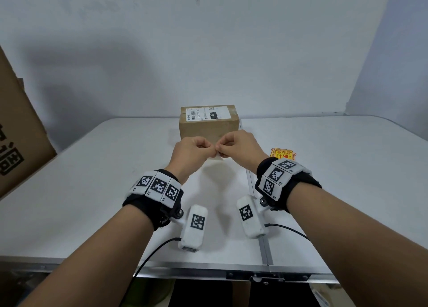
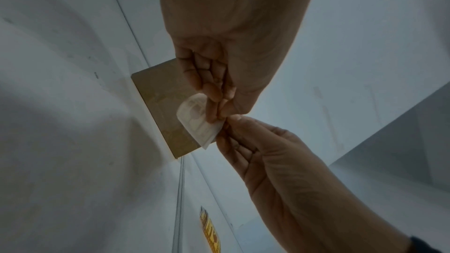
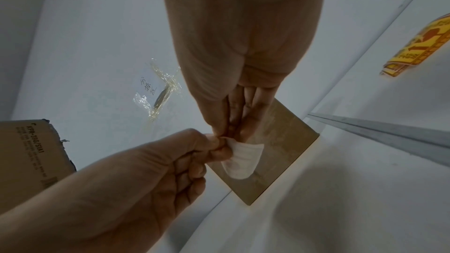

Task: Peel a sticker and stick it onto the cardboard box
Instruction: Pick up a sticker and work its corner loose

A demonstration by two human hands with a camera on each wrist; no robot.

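Sticker (image 2: 197, 120): pinched at one edge between your left hand (image 1: 193, 152) and right hand (image 1: 238, 148), raised over the table (image 1: 92, 179) before the cardboard box (image 1: 208, 123), likely so fingertips can split backing from face.

Matt brown cardboard box (image 1: 208, 127)

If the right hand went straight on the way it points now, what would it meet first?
The right hand points inward at the left hand, both pinching the sticker; it would meet the left fingertips almost at once. The cardboard box sits behind, probably untouched.
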